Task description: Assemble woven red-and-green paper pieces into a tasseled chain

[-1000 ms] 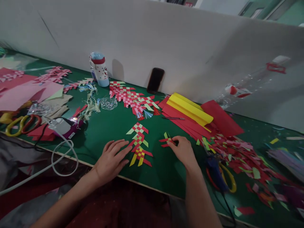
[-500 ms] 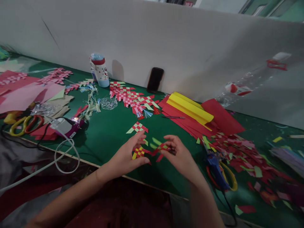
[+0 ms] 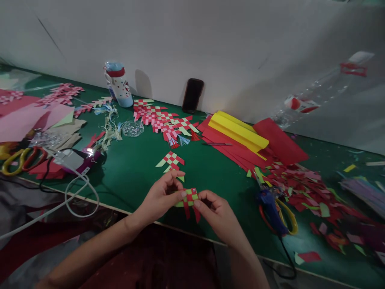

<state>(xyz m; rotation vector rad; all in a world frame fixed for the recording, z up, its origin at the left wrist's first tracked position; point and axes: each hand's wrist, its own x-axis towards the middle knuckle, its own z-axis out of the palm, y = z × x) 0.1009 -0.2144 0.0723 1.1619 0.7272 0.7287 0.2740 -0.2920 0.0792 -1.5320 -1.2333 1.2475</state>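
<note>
Both my hands hold one small woven paper fish [image 3: 190, 197] of red and pale green strips just above the near edge of the green table [image 3: 135, 168]. My left hand [image 3: 161, 196] pinches its left side, and my right hand [image 3: 215, 212] pinches its right side, with red strip ends hanging below. Two more woven fish [image 3: 170, 161] lie on the table just beyond my left hand.
A row of finished woven fish [image 3: 164, 120] lies near the back wall, by a bottle [image 3: 118, 83] and a leaning phone [image 3: 192, 95]. Yellow and red paper sheets [image 3: 240, 138], paper scraps [image 3: 303, 192], a blue glue gun [image 3: 270, 206], scissors [image 3: 18, 158] and a white cable [image 3: 75, 192] lie around.
My left hand has left the fish lying on the table and joined my right hand. The loose woven piece is now lifted toward me and held between both hands.
</note>
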